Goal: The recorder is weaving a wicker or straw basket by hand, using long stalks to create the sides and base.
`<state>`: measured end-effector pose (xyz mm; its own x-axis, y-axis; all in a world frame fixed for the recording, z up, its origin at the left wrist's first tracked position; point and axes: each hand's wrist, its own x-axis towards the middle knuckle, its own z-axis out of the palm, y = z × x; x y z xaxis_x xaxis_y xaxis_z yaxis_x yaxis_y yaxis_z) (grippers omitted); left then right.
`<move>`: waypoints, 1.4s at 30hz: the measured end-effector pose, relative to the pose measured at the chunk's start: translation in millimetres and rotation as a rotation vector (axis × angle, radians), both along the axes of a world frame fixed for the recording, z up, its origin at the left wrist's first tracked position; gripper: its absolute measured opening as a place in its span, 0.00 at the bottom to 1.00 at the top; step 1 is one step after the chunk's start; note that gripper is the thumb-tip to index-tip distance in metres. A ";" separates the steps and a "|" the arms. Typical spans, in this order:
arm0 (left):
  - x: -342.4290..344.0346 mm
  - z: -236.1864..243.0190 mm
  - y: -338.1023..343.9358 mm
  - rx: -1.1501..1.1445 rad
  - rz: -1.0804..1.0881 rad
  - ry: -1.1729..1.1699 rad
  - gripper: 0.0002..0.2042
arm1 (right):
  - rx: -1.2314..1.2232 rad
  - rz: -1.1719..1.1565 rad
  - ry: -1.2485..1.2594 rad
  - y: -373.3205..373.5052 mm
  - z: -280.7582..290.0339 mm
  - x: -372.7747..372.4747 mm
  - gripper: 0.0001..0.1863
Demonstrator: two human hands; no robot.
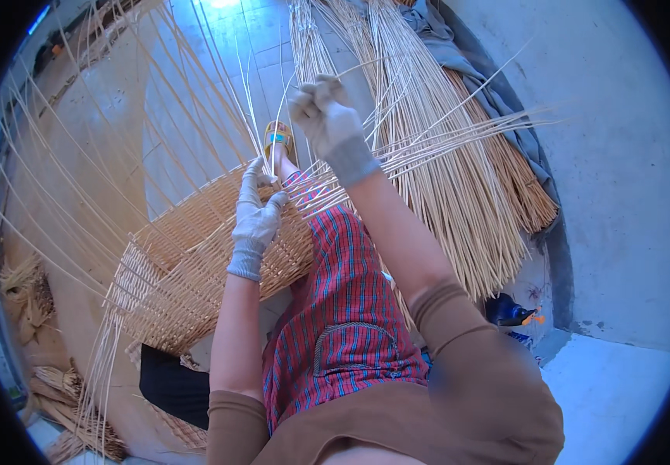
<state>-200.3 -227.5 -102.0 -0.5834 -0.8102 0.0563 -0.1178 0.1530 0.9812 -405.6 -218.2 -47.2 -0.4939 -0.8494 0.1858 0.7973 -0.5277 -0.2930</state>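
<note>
A partly woven wicker basket (pixel 187 298) lies tilted across my left thigh, long loose strands fanning from its edges. My left hand (pixel 254 225), in a pale knitted glove, grips the basket's upper right corner, fingertips at the rim and thumb against the weave. My right hand (pixel 325 122), gloved alike, is raised beyond that corner with its fingers closed around a thin wicker strand (pixel 373 65). One end of this strand curves down towards the corner; the other sticks out to the right. More strands (pixel 428 147) spread rightward from the corner, passing under my right forearm.
A large bundle of peeled canes (pixel 459 209) lies on the floor to the right, with browner canes (pixel 532 198) and grey cloth (pixel 497 97) along the wall. Scraps of dry material (pixel 63 395) lie at lower left. A sandalled foot (pixel 278 136) shows beyond the basket.
</note>
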 end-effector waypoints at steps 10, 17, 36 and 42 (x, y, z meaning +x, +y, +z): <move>-3.7 10.0 31.2 0.242 0.119 0.074 0.40 | 0.448 0.105 1.490 87.2 26.4 152.4 0.22; 28.9 -6.7 37.7 0.687 0.258 0.801 0.23 | 0.539 -0.457 1.901 44.9 42.2 155.9 0.34; -35.4 123.1 -67.2 -0.519 0.273 -0.088 0.36 | 1.187 -0.615 1.962 28.8 -28.8 106.9 0.08; 52.7 55.4 20.5 -0.504 0.315 -0.264 0.19 | 1.285 -0.284 1.894 25.0 -6.1 98.9 0.24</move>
<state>-147.6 -207.0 -46.6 -0.3687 -0.8561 0.3620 -0.4591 0.5064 0.7299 -306.7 -193.2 -53.3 -0.5597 -0.8282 0.0299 -0.7179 0.4665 -0.5167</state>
